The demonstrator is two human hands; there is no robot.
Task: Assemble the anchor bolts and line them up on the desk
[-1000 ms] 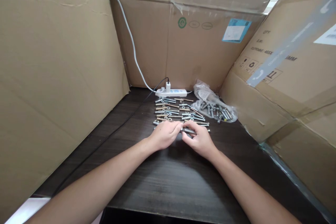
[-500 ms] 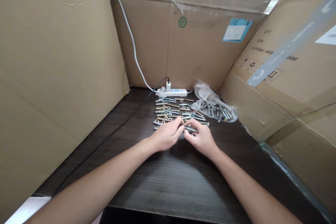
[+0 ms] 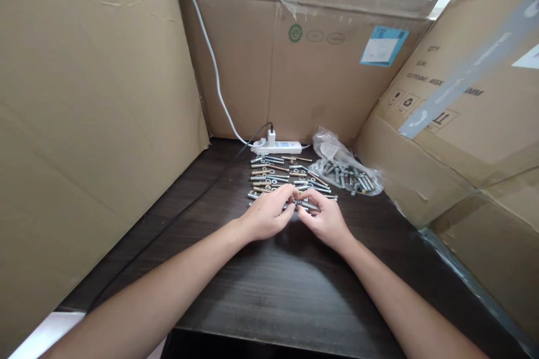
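Observation:
My right hand (image 3: 325,220) pinches a silver metal bolt (image 3: 310,205) that points left toward my other hand. Around the bolt's left end, the thumb and fingers of my left hand (image 3: 268,215) are closed; my fingertips hide what sits on that end. Just beyond both hands lie rows of loose fastener parts, silver and brass-coloured bolts and sleeves (image 3: 278,178) with small washers and nuts (image 3: 274,182) among them. The nearest rows are partly covered by my hands.
Behind the rows stands a white power strip (image 3: 290,147) with a plugged-in adapter. A black cable (image 3: 185,210) crosses the dark table (image 3: 261,286) on the left. A clear plastic bag (image 3: 332,148) of bolts lies at the back right. Cardboard walls (image 3: 236,56) enclose three sides.
Both hands stay together at the bolt, with only small finger movements at its left end. The view has shifted slightly.

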